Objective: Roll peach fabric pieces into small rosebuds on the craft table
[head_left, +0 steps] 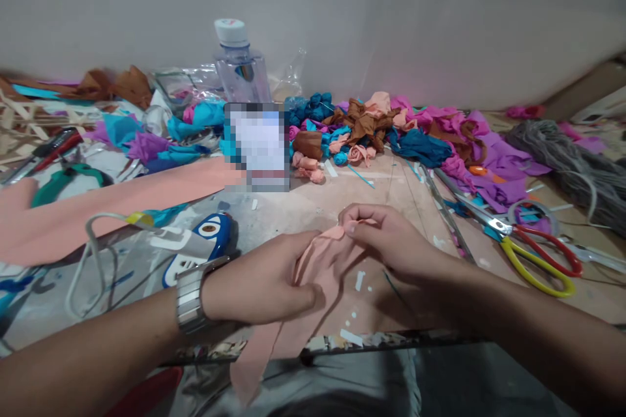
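Both hands hold one peach crepe paper strip [313, 296] above the front of the table. My left hand [267, 280], with a metal watch [190, 293] at its wrist, is closed with the strip between thumb and fingers. At the strip's upper end, the fingertips of my right hand [381, 234] pinch the gathered edge. From my left hand the strip's loose tail hangs down past the table edge. Small rolled peach paper roses [362, 155] lie farther back, apart from both hands.
Scissors with red and yellow handles [503, 228] lie on the right, near grey yarn [552, 156]. A clear bottle [242, 71] stands behind a pixelated phone-like panel [264, 143]. A blue-and-white gadget [215, 238] with a cable and a long peach sheet [122, 202] lie left. Coloured crepe scraps [420, 143] line the wall.
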A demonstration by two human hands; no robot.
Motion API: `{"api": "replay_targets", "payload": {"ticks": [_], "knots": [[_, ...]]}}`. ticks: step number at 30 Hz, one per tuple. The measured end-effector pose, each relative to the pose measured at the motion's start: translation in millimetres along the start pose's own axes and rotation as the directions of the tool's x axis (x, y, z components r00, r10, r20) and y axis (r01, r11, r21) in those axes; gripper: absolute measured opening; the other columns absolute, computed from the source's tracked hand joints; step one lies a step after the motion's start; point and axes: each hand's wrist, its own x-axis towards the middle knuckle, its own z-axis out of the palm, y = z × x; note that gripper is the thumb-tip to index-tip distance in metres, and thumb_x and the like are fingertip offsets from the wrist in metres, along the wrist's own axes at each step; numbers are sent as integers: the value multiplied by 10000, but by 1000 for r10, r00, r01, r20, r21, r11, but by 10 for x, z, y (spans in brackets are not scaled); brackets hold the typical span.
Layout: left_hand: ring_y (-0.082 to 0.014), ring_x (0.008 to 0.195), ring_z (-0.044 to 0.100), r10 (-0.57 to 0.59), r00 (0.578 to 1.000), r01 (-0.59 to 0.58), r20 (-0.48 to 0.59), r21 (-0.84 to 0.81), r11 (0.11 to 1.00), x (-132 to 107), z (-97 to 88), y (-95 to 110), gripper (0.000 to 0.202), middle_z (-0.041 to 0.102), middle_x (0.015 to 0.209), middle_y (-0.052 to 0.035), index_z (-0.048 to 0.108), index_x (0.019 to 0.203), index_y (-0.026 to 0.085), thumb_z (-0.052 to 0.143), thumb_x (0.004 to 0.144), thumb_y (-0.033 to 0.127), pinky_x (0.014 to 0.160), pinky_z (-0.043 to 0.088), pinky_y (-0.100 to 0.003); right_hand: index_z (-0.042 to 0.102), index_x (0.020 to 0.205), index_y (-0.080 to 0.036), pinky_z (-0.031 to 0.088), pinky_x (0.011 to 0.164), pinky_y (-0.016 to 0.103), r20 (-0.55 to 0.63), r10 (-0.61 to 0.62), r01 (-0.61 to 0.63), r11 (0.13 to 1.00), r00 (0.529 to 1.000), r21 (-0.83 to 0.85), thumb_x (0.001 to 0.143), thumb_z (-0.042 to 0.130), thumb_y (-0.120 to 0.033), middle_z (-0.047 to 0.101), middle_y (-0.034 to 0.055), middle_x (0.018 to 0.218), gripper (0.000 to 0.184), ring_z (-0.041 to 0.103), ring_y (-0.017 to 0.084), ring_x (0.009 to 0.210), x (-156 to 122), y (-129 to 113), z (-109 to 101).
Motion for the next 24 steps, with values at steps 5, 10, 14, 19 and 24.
{"api": "replay_targets", "payload": {"ticks": [5,10,14,19,24], "knots": [[-195,879,678,4,999,1,36,-121,993,-8,-113,19,382,717,1003,-21,620,1109,195,592,735,126,713,551,-246,644,777,-171,411,571,223,-201,-4,41,982,980,184,733,734,-318,597,-16,681,178,519,111,593,201,-12,-219],[-189,813,711,-80,987,136,139,-454,881,-27,-185,120,392,717,1053,-76,531,1201,211,537,821,116,727,593,-300,636,711,-187,466,606,232,-375,-76,182,950,924,254,701,749,-279,631,-11,691,146,559,128,642,346,-72,-377],[-189,776,729,-119,989,147,90,-440,886,-151,-269,289,399,733,1075,-93,510,1272,226,528,878,167,722,598,-308,629,705,-203,488,608,246,-423,-47,176,946,905,272,691,735,-259,640,-16,691,121,580,140,653,385,-123,-408],[-222,797,739,-156,986,143,-59,-189,972,-458,-548,501,395,764,908,-74,521,1338,227,462,949,268,688,587,-302,624,704,-200,519,674,256,-444,-110,263,917,889,299,658,739,-265,695,-3,775,140,639,153,748,437,-105,-461],[-171,860,681,-162,959,201,-232,155,967,-721,-979,592,318,734,977,-16,620,1218,223,520,930,314,677,517,-201,630,736,-196,469,545,215,-475,-123,315,882,871,350,652,780,-292,671,-26,720,196,608,117,642,476,-60,-527]]}}
